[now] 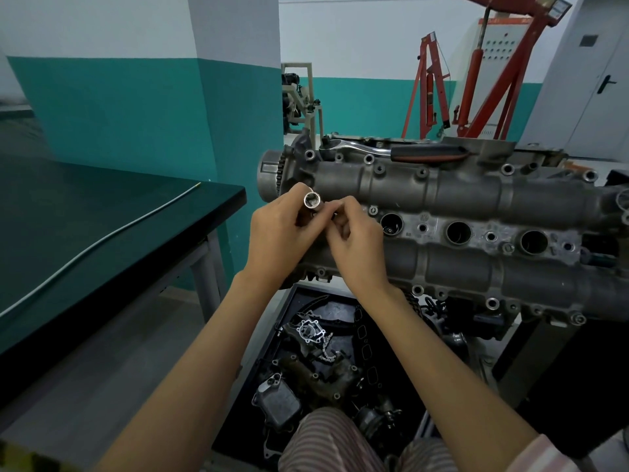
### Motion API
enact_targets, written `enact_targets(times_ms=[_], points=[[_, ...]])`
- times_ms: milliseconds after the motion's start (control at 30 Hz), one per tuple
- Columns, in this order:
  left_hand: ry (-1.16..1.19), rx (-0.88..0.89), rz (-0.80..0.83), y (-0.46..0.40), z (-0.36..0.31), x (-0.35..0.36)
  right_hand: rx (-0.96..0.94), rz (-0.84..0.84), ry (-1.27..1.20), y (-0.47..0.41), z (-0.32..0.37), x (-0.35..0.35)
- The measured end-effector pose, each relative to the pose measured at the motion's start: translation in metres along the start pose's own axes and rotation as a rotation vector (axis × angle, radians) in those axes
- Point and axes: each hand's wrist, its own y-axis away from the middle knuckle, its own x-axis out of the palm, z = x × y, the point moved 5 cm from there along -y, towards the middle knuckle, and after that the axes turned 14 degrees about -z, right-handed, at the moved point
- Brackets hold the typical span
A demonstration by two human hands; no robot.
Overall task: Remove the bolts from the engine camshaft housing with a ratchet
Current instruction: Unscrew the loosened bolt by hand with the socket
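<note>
My left hand (pixel 284 229) grips a shiny steel socket (pixel 312 202), open end up; my right hand (pixel 354 247) pinches something small beside it, mid-frame. Behind lies the rough grey cast camshaft housing (pixel 459 195), the chrome ratchet with black handle (pixel 401 149) atop it. A dark green smooth workbench (pixel 102 212) fills the left, before teal-and-white walls (pixel 136 97).

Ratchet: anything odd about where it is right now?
Yes. The ratchet lies unattended along the far top edge of the camshaft housing, in neither hand. The left hand grips a loose socket; the right hand pinches something small beside it.
</note>
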Motion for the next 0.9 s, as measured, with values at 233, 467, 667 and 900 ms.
enact_targets(times_ms=[233, 467, 667, 900], points=[[0.026, 0.029, 0.038, 0.003, 0.0015, -0.0027, -0.079, -0.007, 0.005, 0.0006, 0.0057, -0.0006], [0.048, -0.035, -0.051, 0.0008, 0.0044, -0.0001, 0.008, -0.032, -0.005, 0.001, 0.0014, 0.0003], [0.062, -0.007, -0.008, 0.0038, 0.004, -0.0012, -0.044, -0.008, -0.018, 0.001, 0.0043, -0.0005], [0.041, -0.025, 0.001, 0.0012, 0.0055, -0.0004, 0.012, 0.004, 0.018, 0.0014, 0.0017, 0.0011]])
